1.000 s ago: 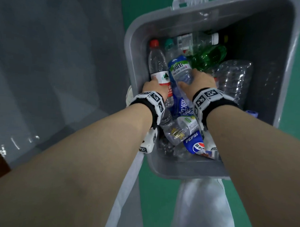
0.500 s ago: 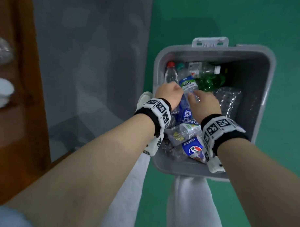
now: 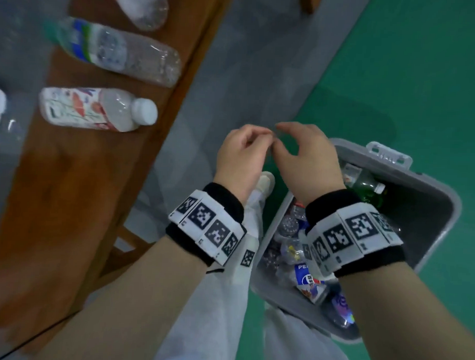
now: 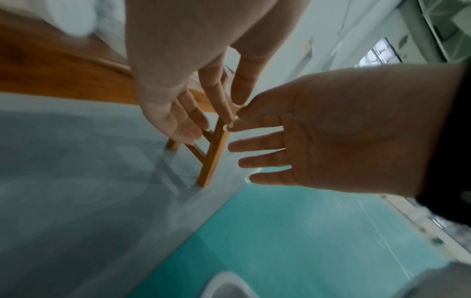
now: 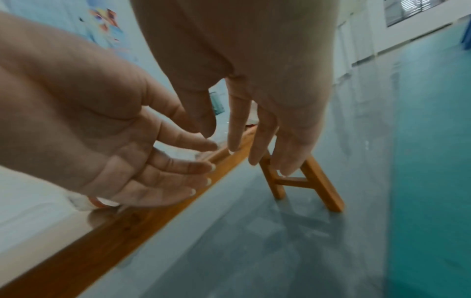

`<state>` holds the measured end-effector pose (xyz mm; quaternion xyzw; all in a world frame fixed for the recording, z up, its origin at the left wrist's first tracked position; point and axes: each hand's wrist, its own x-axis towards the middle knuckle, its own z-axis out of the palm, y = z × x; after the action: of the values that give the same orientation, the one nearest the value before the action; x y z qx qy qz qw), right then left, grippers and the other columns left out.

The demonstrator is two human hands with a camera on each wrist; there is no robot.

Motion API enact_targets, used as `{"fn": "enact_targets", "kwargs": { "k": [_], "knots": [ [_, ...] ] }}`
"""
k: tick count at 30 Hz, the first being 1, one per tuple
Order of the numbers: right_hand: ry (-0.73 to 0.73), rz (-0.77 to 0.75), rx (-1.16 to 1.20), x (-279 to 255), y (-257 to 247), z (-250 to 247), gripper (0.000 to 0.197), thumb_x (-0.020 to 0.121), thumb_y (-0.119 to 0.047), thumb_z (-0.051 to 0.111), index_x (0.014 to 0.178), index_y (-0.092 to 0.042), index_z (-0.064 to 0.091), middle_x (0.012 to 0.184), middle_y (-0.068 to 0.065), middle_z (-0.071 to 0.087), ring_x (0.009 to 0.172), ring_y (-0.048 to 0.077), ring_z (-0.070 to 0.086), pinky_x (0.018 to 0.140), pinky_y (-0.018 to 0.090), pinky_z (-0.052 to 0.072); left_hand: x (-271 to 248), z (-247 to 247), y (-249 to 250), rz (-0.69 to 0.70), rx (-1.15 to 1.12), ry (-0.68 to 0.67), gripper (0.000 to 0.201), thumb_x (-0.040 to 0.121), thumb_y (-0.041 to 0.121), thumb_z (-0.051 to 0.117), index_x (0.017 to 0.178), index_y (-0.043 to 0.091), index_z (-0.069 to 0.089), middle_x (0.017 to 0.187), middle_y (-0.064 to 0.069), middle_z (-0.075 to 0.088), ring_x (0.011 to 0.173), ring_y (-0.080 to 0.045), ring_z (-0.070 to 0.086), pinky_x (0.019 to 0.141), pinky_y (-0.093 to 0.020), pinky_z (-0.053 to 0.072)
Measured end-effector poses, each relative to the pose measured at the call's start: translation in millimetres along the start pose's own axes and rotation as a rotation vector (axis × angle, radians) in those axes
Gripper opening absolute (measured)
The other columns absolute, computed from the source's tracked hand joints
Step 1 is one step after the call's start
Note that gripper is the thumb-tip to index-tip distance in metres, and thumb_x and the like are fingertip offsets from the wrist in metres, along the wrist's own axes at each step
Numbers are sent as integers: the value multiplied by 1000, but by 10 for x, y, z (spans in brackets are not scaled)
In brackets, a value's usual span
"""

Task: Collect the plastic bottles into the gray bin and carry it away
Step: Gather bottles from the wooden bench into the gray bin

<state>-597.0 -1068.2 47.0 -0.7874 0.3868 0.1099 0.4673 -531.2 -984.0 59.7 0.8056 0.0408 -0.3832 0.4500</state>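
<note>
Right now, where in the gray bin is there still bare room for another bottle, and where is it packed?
The gray bin shows bare wall and depth on its far right side, beyond the green bottle. The near left part, under the right hand, is crowded with bottles such as the Pepsi bottle. The left hand holds nothing.

Dim, cool light across all three views, with a blue-green cast. In the head view, motion blur smears the bottles (image 3: 111,53) on the bench (image 3: 69,174) and softens the fingertips; the wrist bands (image 3: 355,235) stay fairly sharp. The bin (image 3: 428,227) interior falls into deep shadow on its far side. A soft shadow spreads on the green floor (image 3: 422,92). Left wrist view: heavy blur, palms close and soft, lines bending toward the edges, pale glare from a window (image 4: 379,52) at upper right. Right wrist view: bright window (image 5: 413,12) top right, a sheen on the grey floor, the bench legs (image 5: 303,181) casting a faint shadow or reflection, edges stretched.
</note>
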Motion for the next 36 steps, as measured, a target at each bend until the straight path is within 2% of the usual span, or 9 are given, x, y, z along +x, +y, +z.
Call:
{"fn": "enact_targets", "kwargs": {
  "k": [6,9,13,16,18,24,30,34,36],
  "knots": [
    [-69,-171,-17,231,-904,215,39,92,-32,55,130,-23,56,128,1,54,123,21,47,99,26,37,121,-810,156,-20,-166,185,8,85,23,57,83,21,64,113,-9,61,101,-12,60,88,-28,48],
    [-73,-261,-28,352,-1304,327,39,91,-31,57,129,-23,55,127,-1,52,122,19,46,96,22,35,188,-1131,155,-40,-190,370,5,85,24,61,90,26,62,123,-1,38,99,-6,53,81,-20,47],
    [-27,-391,-105,575,-1776,548,44,84,-26,65,127,-22,56,125,3,50,117,23,43,95,27,35,388,-1521,121,-98,-195,597,27,72,40,65,95,49,53,132,0,15,124,-20,38,97,-36,49],
    [28,-465,-230,780,-1982,740,54,74,-28,72,126,-19,57,127,9,50,119,32,41,96,45,41,570,-1678,73,-141,-146,674,38,82,31,62,114,49,49,136,-6,10,127,-19,29,106,-37,41],
    [8,-462,-316,929,-2041,833,59,72,-31,74,127,-21,55,130,8,48,122,33,39,98,45,39,678,-1718,66,-155,-147,682,44,78,36,62,117,51,48,137,-4,7,129,-20,28,109,-37,38],
    [-66,-443,-326,1182,-1964,977,58,72,-41,73,123,-23,55,120,3,56,114,28,47,93,40,39,876,-1657,71,-191,-174,704,43,70,47,67,98,64,39,140,-7,2,127,-28,35,104,-40,43],
    [-174,-409,-321,1148,-1828,968,60,72,-41,67,127,-20,52,113,5,60,106,30,54,89,44,46,821,-1559,60,-125,-196,759,45,66,35,72,80,64,41,135,-7,8,126,-29,34,97,-38,49],
    [-173,-351,-248,988,-1563,715,62,69,-41,70,126,-22,52,114,5,56,106,30,55,90,40,47,610,-1251,96,25,-163,704,46,74,9,70,95,40,43,137,-10,10,111,5,30,76,0,43],
    [-198,-305,-180,898,-1384,527,71,70,-44,73,132,-24,47,120,3,51,108,25,54,90,31,45,452,-1051,92,134,-115,653,46,75,1,69,100,28,43,138,-13,11,102,14,27,70,6,38]
  ]
}}
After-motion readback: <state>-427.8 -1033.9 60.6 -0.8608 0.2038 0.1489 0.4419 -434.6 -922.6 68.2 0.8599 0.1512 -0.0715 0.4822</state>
